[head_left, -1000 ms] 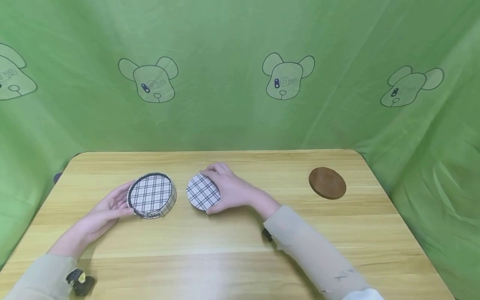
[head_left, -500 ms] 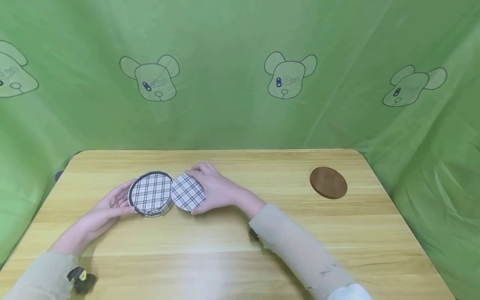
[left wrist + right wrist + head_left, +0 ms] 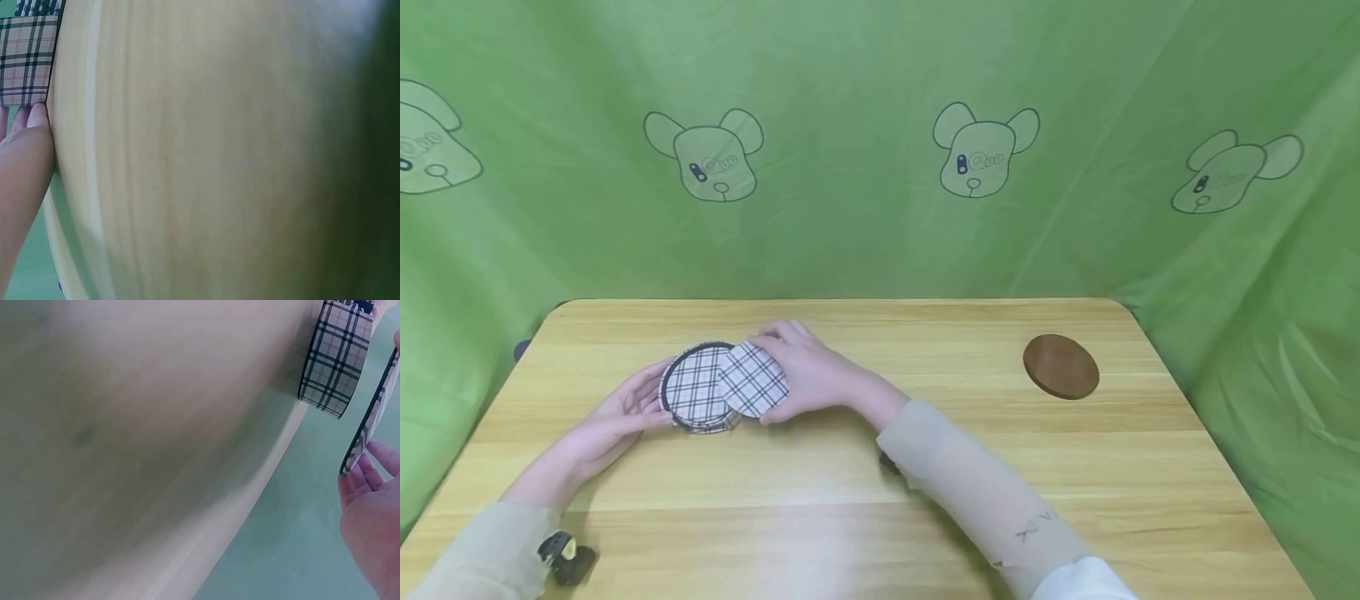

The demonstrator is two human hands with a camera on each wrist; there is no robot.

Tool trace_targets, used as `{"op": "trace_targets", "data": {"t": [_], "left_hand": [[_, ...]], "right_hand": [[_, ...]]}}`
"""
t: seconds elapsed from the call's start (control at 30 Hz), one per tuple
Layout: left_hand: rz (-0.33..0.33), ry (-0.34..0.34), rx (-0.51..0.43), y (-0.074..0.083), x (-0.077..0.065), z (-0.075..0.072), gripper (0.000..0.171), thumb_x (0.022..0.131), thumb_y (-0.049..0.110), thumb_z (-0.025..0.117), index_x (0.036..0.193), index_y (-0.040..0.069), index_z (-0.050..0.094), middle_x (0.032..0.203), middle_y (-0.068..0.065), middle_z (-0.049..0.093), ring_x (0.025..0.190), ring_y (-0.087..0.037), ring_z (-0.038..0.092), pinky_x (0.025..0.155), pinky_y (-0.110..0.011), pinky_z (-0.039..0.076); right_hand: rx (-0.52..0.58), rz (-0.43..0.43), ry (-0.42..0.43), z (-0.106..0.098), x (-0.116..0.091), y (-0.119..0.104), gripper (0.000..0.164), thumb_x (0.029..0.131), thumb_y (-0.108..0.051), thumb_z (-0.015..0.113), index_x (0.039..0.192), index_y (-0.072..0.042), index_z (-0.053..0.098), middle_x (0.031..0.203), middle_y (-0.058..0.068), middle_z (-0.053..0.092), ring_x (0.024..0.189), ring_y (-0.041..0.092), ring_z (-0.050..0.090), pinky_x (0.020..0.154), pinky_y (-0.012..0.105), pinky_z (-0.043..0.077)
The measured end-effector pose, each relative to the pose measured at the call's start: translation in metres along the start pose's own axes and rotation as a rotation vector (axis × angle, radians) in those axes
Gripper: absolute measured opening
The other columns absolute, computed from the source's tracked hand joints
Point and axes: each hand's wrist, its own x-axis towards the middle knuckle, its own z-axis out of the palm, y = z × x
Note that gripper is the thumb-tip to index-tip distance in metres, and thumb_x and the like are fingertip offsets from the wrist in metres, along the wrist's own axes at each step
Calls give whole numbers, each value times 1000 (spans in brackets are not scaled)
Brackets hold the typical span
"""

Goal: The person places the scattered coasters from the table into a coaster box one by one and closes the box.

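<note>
A round, shallow plaid coaster holder with a dark inner rim stands on the left of the table, plaid also showing inside it. My left hand grips its left side, thumb in front and fingers behind. In the left wrist view, fingertips touch the bottom edge of the plaid wall. Between thumb and fingers, my right hand holds a thin plaid coaster by its right edge. In the head view the coaster overlaps the holder's right part; the right wrist view shows it tilted above the holder's wall, a gap between.
A brown round wooden disc lies at the right on the wooden table. Green cloth with bear-head drawings hangs behind the table and along its sides. A dark wrist device sits at the left sleeve.
My right hand has carried the plaid coaster leftward, from beside the holder to over its right rim. The left hand keeps its grip, and the holder has stayed put on the table.
</note>
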Motion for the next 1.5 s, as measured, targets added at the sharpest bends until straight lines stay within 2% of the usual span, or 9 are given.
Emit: {"op": "trace_targets", "data": {"t": [0.1,0.37,0.77,1.13,1.5], "left_hand": [[-2,2,-4,0,0,1,87,99,-12,56,169,3,7,175,-25,2,135,11,53,111,-8,44],[-21,-3,7,1,1,2,89,99,-11,57,169,1,3,172,-32,-8,134,13,51,110,-6,43],[-24,7,-4,-1,0,0,88,99,-11,56,170,5,6,175,-26,-4,134,12,52,111,-7,44],[-30,16,1,-1,-1,-1,89,100,-10,56,170,4,4,176,-24,-2,134,13,52,110,-7,44],[-33,18,11,-1,0,0,89,100,-10,56,169,1,1,174,-28,-6,133,14,51,110,-6,44]], "right_hand": [[-6,-5,2,0,4,-1,116,71,-49,95,163,-5,38,161,13,42,148,27,37,130,43,36],[-9,-13,-2,0,15,-10,115,71,-48,95,162,-5,40,160,12,43,147,26,37,129,42,38],[-79,-25,-40,7,36,-27,115,73,-54,93,162,-5,40,161,12,44,148,25,38,131,38,35],[-134,-18,-56,17,50,-36,113,72,-57,93,160,-6,43,156,8,48,144,20,41,129,32,36],[-175,9,-69,26,58,-41,112,74,-61,90,159,-5,45,155,6,50,142,18,42,128,28,36]]}}
